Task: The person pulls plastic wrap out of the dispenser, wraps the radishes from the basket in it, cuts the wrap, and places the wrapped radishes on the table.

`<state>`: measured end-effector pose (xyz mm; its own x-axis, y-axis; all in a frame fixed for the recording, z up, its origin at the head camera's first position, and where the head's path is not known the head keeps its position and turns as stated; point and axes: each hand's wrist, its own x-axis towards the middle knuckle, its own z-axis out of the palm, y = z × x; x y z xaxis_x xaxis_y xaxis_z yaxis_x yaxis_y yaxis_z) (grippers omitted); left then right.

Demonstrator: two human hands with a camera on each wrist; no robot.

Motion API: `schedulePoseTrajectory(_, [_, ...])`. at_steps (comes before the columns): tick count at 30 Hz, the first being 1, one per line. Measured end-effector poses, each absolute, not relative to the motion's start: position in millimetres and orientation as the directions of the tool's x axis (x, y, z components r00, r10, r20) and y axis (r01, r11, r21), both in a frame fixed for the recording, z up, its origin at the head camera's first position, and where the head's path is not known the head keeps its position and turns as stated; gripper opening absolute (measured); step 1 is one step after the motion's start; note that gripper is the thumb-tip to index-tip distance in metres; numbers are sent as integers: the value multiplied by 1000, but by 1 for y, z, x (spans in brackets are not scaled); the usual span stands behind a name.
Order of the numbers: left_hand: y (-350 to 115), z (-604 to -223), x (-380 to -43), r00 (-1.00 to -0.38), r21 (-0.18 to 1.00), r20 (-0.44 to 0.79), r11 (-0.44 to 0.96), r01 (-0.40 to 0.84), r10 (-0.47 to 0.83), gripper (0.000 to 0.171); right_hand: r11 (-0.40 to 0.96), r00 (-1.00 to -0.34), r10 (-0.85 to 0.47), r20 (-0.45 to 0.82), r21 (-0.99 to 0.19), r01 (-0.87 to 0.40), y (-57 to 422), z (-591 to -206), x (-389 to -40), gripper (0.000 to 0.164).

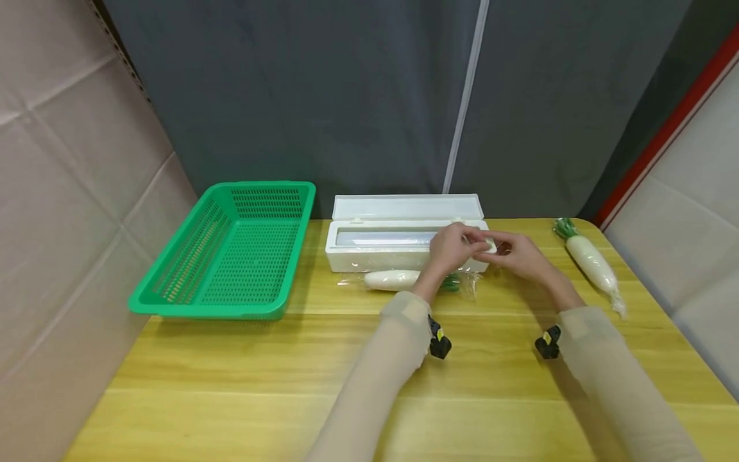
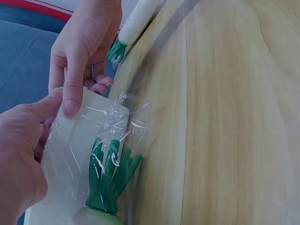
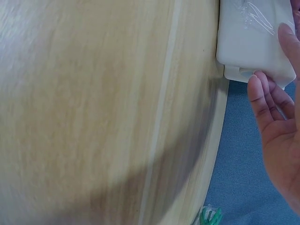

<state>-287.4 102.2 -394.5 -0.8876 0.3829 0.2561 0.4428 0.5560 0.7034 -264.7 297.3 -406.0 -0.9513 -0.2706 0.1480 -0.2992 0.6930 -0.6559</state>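
Observation:
A white cling film dispenser stands at the table's back edge, its lid raised and a pale roll inside. Clear film drapes over its front. Both hands meet at the dispenser's right end. My left hand has curled fingers, thumb and forefinger pinching at a small pale-green slider on the top edge; whether film is pinched too I cannot tell. My right hand grips the end corner, thumb on the front face and fingers at the end. A film-wrapped white radish with green stems lies close in front, partly hidden by my left wrist.
To the left, a green plastic basket sits on the wooden table. Another wrapped white radish lies near the right edge, stems pointing away. A grey curtain hangs behind the table, with pale cloth walls at both sides.

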Motion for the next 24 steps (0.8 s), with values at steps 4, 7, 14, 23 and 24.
schedulePoseTrajectory(4, [100, -397, -288, -878, 708, 285, 533, 464, 385, 11, 695, -951, -268, 155, -653, -302, 297, -407, -264, 58])
schedulePoseTrajectory(7, [100, -398, -289, -874, 708, 300, 525, 473, 383, 11, 697, -951, -268, 155, -650, -303, 296, -407, -264, 59])
schedulePoseTrajectory(14, [98, -398, -289, -858, 690, 309, 524, 500, 411, 14, 698, -947, -279, 159, -644, -313, 297, -408, -265, 58])
schedulePoseTrajectory(23, [94, -398, -291, -838, 685, 325, 502, 528, 438, 12, 689, -944, -282, 172, -648, -324, 298, -408, -265, 55])
schedulePoseTrajectory(24, [93, -398, -292, -835, 688, 327, 494, 531, 443, 12, 688, -943, -285, 172, -649, -326, 298, -408, -265, 54])
